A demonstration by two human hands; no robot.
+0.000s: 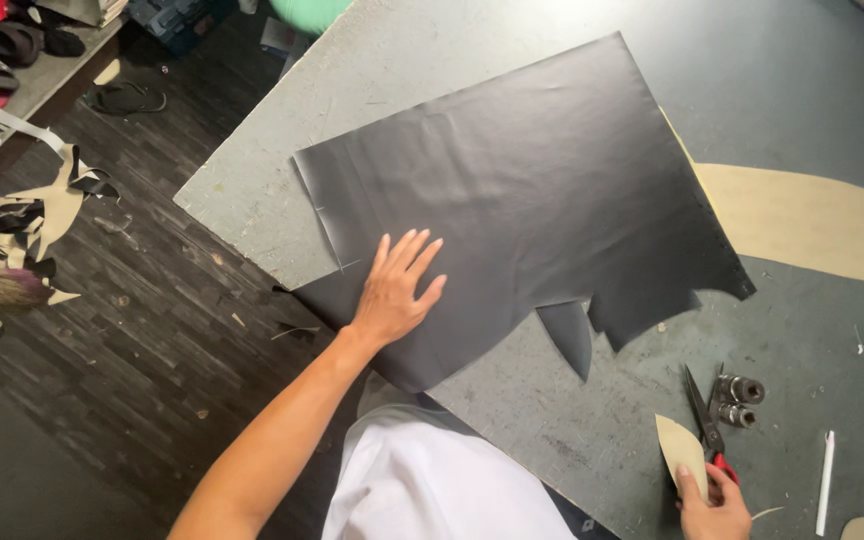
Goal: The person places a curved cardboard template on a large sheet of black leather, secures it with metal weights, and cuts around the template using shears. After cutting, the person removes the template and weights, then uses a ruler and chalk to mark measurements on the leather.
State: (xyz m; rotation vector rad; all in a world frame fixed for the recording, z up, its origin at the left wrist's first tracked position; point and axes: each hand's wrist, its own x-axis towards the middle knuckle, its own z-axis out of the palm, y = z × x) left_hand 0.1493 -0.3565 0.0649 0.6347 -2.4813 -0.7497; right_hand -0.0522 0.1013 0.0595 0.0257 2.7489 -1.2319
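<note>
Left hand [398, 290] flat on black sheet [522, 190]; right hand [714, 505] grips tan pattern piece [680, 452].

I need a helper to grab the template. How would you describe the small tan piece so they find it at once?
Start at the grey table and go to its near right edge, beside the red-handled scissors. The right hand pinches a small tan leaf-shaped piece there, pointed and far smaller than the long tan strip farther back.

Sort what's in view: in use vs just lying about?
In use:
- black leather sheet, left hand flat on it
- tan pattern piece, held by right hand
- red-handled scissors, touching the right hand

Lying about:
- long tan strip
- two small metal cylinders
- white stick
- scraps on the floor
</note>
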